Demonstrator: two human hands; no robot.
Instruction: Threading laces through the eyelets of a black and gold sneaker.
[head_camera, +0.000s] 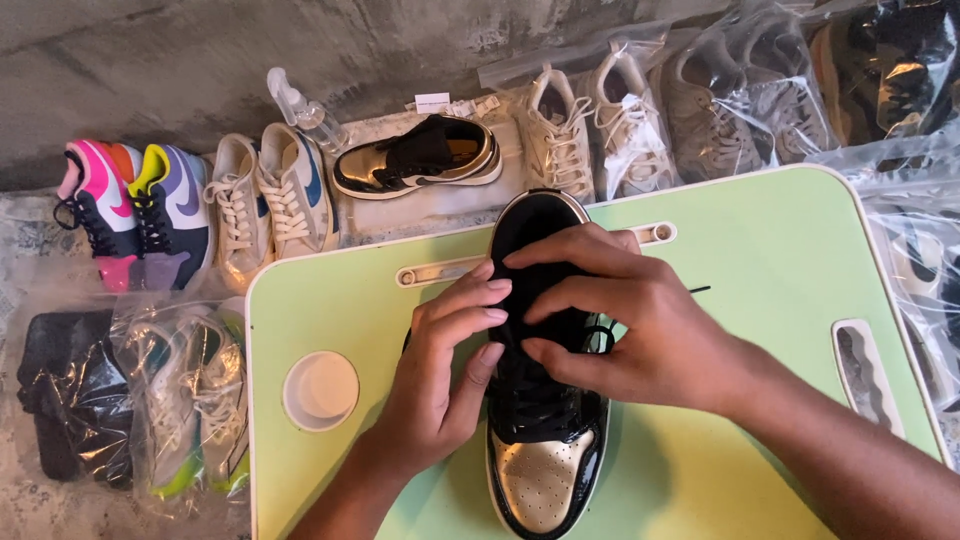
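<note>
Black and gold, the shoe (543, 440) lies toe toward the camera on the green table (760, 290). Both hands grip it at the laces: the left hand (440, 390) presses its side with fingers bent over the tongue, the right hand (630, 320) pinches across the top. Its matching shoe (420, 158) sits beyond the table, between white sneakers (270, 195) and bagged pairs (700, 110).
</note>
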